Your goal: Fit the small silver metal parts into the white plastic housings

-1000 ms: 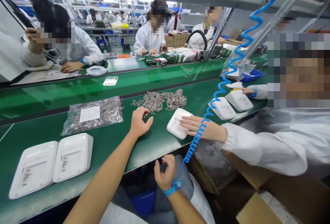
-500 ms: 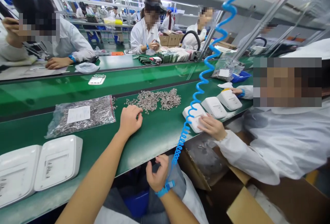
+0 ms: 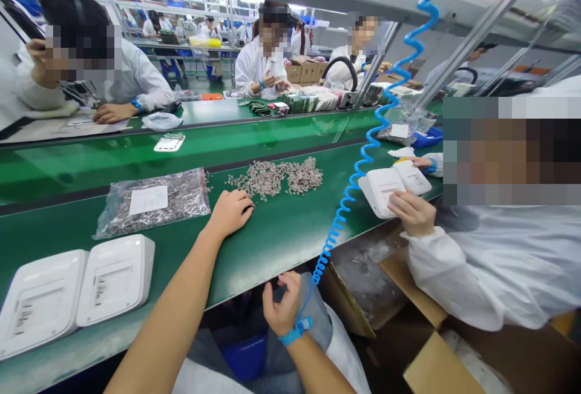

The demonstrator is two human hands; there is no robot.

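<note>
My left hand [image 3: 230,215] rests on the green bench [image 3: 281,236], fingers loosely bent and a little apart from the thumb. Just beyond its fingertips lies a loose pile of small metal clips [image 3: 265,179]; nothing shows in the hand. Below the bench edge, over my lap, is my right hand [image 3: 282,303], its fingers curled and the thumb apart, with no object visible between them. A blue wrist strap [image 3: 295,331] circles that wrist, joined to a coiled blue cord [image 3: 336,230]. Left of my left hand is a clear bag of metal parts [image 3: 154,203].
Two white plastic housings [image 3: 115,279] stand at the lower left. At right, a co-worker's hand [image 3: 414,212] holds a white housing [image 3: 381,191] near another. Open cardboard boxes [image 3: 436,364] stand below the bench. A white cover [image 3: 169,143] lies on the green strip behind.
The co-worker has moved the nearest white housing to the right and tilted it up. My left hand's fingers have loosened slightly; my right hand has stayed over my lap. The view shifted slightly.
</note>
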